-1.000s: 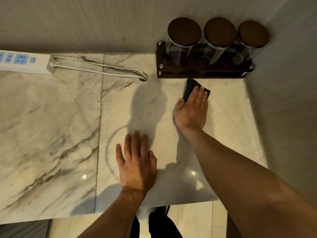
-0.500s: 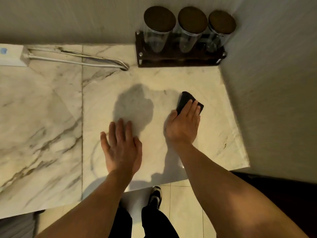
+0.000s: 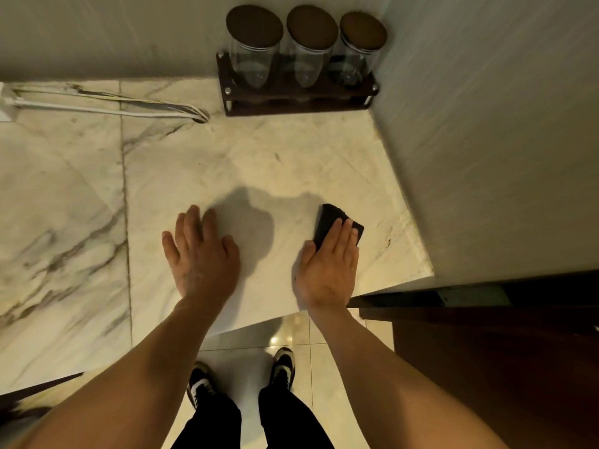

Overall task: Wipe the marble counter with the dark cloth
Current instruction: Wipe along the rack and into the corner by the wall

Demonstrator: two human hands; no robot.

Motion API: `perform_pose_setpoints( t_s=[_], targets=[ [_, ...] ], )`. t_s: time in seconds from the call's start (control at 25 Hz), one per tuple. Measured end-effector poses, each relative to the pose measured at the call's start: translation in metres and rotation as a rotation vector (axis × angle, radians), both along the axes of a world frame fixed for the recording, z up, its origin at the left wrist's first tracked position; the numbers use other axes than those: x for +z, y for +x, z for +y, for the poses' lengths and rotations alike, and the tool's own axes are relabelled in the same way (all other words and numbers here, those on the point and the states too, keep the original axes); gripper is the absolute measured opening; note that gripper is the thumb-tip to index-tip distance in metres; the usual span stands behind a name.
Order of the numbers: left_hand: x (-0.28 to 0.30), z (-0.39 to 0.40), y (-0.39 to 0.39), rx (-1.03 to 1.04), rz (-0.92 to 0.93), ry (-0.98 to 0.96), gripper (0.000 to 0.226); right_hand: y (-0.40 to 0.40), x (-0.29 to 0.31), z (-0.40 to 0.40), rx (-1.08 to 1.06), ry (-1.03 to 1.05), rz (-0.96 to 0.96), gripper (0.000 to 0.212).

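A small folded dark cloth [image 3: 327, 220] lies flat on the white veined marble counter [image 3: 259, 157], near the counter's front right corner. My right hand [image 3: 330, 264] presses down on it with fingers together, covering its near half; the far end sticks out past my fingertips. My left hand [image 3: 199, 254] rests flat on the marble to the left, fingers spread, holding nothing.
A dark wooden rack [image 3: 298, 98] with three lidded glass jars [image 3: 254, 43] stands in the back right corner. White cables [image 3: 107, 105] run along the back wall from the left. A wall [image 3: 486, 140] bounds the counter's right side. Tiled floor and my shoes show below the front edge.
My right hand has dragged the cloth from just in front of the jar rack back toward the front edge. My left hand stayed flat on the marble; the view shifted downward.
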State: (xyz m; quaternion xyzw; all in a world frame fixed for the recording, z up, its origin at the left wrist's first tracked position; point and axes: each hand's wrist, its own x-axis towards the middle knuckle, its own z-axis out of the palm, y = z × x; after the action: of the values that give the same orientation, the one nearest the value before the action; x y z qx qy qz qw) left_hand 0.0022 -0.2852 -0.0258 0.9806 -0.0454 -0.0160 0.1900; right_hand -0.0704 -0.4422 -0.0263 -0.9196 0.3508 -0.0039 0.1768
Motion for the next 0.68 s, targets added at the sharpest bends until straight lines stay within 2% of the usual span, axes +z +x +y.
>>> perform_pose_setpoints(
  t_s=[0.16, 0.4, 0.52, 0.68],
  targets=[
    [0.006, -0.021, -0.005, -0.086, -0.053, -0.034, 0.055, -0.02, -0.001, -0.014, 0.182, -0.033, 0.031, 0.066],
    [0.008, -0.071, -0.009, -0.206, -0.033, -0.01, 0.057, -0.036, 0.005, -0.068, 0.658, -0.078, 0.069, 0.063],
    [0.003, -0.083, -0.008, -0.205, -0.013, 0.022, 0.057, -0.03, 0.007, -0.1, 0.882, -0.116, 0.108, 0.062],
    [-0.002, -0.086, -0.009, -0.178, 0.01, 0.089, 0.055, -0.016, 0.007, -0.123, 1.036, -0.124, 0.124, 0.062]
  ],
)
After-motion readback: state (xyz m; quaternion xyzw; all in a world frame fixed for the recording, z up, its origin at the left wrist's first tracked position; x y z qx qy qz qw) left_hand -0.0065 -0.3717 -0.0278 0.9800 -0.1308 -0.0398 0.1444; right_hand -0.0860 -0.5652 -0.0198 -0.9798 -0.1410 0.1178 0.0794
